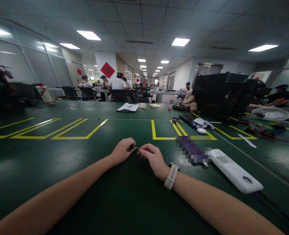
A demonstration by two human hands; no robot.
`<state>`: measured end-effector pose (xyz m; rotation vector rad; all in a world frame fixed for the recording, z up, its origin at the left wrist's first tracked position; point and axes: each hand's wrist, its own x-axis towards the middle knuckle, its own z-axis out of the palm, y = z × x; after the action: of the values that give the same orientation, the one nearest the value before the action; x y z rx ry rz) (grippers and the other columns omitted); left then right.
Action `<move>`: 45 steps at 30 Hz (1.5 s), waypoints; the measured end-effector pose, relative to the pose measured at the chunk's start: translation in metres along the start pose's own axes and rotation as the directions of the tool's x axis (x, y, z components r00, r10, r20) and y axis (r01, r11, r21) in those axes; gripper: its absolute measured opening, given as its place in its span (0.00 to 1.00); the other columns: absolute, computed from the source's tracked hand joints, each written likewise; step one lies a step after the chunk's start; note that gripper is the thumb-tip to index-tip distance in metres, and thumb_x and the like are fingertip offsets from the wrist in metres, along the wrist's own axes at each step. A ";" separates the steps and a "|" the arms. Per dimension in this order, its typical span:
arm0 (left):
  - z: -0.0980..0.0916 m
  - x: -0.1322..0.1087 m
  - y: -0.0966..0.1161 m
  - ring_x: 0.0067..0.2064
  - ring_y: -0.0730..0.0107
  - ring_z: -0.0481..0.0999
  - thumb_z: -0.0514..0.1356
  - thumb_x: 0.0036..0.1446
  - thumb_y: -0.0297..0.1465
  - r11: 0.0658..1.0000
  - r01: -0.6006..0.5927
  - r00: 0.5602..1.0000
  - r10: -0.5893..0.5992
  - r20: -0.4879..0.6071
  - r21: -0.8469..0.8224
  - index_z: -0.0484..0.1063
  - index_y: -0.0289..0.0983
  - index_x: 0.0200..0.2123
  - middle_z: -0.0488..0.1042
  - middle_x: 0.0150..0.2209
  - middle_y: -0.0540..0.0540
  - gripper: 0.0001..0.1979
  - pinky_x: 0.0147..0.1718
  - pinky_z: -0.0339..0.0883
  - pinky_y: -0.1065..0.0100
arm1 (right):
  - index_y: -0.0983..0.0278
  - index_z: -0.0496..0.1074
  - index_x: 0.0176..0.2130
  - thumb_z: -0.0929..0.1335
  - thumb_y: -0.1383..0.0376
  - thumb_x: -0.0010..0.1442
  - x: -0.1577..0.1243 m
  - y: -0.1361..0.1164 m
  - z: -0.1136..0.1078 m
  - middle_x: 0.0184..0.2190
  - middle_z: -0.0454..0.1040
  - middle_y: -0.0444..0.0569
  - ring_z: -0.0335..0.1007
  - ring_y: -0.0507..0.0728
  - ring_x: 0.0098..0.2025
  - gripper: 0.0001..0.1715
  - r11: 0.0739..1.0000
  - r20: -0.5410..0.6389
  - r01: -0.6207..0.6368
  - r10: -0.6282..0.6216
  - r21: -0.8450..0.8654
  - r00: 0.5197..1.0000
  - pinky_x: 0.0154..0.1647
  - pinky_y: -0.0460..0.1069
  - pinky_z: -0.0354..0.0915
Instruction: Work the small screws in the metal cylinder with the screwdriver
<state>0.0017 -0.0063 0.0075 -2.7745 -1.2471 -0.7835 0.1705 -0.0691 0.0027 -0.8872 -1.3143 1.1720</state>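
Both of my hands rest close together on the green table [90, 169]. My left hand [122, 151] is closed round a small dark round object [131, 148]. A thin light pin or wire [137, 148] sticks out of it to the right. My right hand [152, 157] pinches the other end of that thin piece between fingertips. A pale watch [172, 176] sits on my right wrist. I cannot make out what the small object is.
A white flat device [236, 170] lies right of my right hand, beside a blurred patch. Yellow tape boxes [68, 129] mark the table. Further back lie a clipboard [128, 107], tools, red cables [262, 130] and a black case [220, 91]. People sit at desks behind.
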 end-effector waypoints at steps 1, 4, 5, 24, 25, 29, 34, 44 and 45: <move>0.000 0.000 0.000 0.29 0.69 0.66 0.54 0.52 0.28 1.000 -0.003 1.000 0.003 0.001 0.000 0.64 0.36 0.25 0.65 0.26 0.50 0.04 0.29 0.56 0.68 | 0.64 0.71 0.26 0.66 0.66 0.49 0.001 0.000 0.000 0.24 0.72 0.44 0.64 0.53 0.29 0.04 1.000 -0.001 -0.007 0.007 0.014 1.000 0.32 0.48 0.57; 0.000 0.000 0.000 0.29 0.70 0.65 0.55 0.51 0.27 1.000 -0.009 1.000 0.009 0.002 0.001 0.64 0.37 0.26 0.66 0.26 0.51 0.03 0.30 0.57 0.68 | 0.64 0.70 0.24 0.66 0.68 0.48 0.002 -0.001 -0.001 0.22 0.72 0.44 0.65 0.52 0.28 0.04 0.998 -0.008 -0.023 0.023 0.052 1.000 0.32 0.48 0.58; 0.000 0.000 0.000 0.29 0.70 0.65 0.55 0.51 0.27 1.000 -0.009 1.000 0.009 0.002 0.001 0.64 0.37 0.26 0.66 0.26 0.51 0.03 0.30 0.57 0.68 | 0.64 0.70 0.24 0.66 0.68 0.47 0.002 -0.001 -0.001 0.22 0.72 0.44 0.65 0.52 0.28 0.04 0.998 -0.010 -0.026 0.027 0.061 1.000 0.32 0.48 0.58; 0.000 0.000 -0.003 0.29 0.72 0.65 0.55 0.53 0.30 0.992 -0.053 0.998 0.048 -0.048 -0.114 0.60 0.37 0.25 0.64 0.27 0.52 0.07 0.29 0.59 0.71 | 0.66 0.70 0.26 0.65 0.68 0.48 0.004 -0.001 -0.005 0.23 0.73 0.46 0.65 0.52 0.27 0.04 0.973 0.019 -0.099 0.097 0.209 0.995 0.33 0.49 0.59; 0.000 0.000 -0.003 0.29 0.72 0.65 0.55 0.53 0.30 0.992 -0.054 0.998 0.048 -0.049 -0.113 0.60 0.37 0.25 0.64 0.27 0.52 0.07 0.29 0.59 0.71 | 0.65 0.70 0.26 0.65 0.68 0.48 0.003 -0.001 -0.005 0.23 0.73 0.46 0.65 0.52 0.27 0.04 0.974 0.010 -0.093 0.092 0.207 0.996 0.33 0.48 0.59; 0.001 0.000 -0.003 0.30 0.71 0.65 0.55 0.53 0.29 0.994 -0.052 0.998 0.048 -0.042 -0.097 0.61 0.37 0.25 0.64 0.27 0.52 0.06 0.30 0.58 0.70 | 0.65 0.69 0.25 0.65 0.68 0.48 0.001 -0.003 -0.002 0.23 0.72 0.45 0.64 0.52 0.27 0.03 0.984 -0.023 -0.054 0.059 0.172 0.998 0.32 0.48 0.58; 0.000 -0.001 -0.002 0.30 0.70 0.64 0.55 0.52 0.27 0.996 -0.054 0.998 0.052 -0.033 -0.076 0.62 0.36 0.25 0.64 0.26 0.51 0.04 0.30 0.57 0.68 | 0.65 0.71 0.25 0.66 0.69 0.48 -0.003 -0.006 0.001 0.23 0.71 0.44 0.64 0.52 0.29 0.03 0.994 -0.017 -0.021 0.023 0.105 1.000 0.33 0.48 0.57; 0.000 -0.001 -0.002 0.29 0.73 0.64 0.56 0.52 0.28 0.983 -0.089 0.996 0.088 -0.014 -0.160 0.61 0.36 0.24 0.63 0.25 0.52 0.07 0.29 0.58 0.71 | 0.66 0.70 0.25 0.65 0.68 0.47 0.003 0.000 -0.005 0.22 0.72 0.45 0.65 0.52 0.26 0.04 0.979 0.046 -0.104 0.097 0.174 0.994 0.31 0.48 0.59; 0.000 0.000 -0.002 0.29 0.73 0.64 0.56 0.52 0.29 0.980 -0.093 0.996 0.092 -0.012 -0.176 0.61 0.36 0.23 0.63 0.25 0.53 0.07 0.29 0.58 0.71 | 0.66 0.70 0.25 0.65 0.68 0.47 0.003 0.000 -0.005 0.21 0.72 0.45 0.65 0.52 0.26 0.04 0.977 0.044 -0.106 0.100 0.183 0.994 0.30 0.48 0.59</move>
<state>-0.0003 -0.0051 0.0070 -2.9409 -1.0892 -0.9349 0.1753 -0.0651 0.0030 -0.8094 -1.1759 1.3726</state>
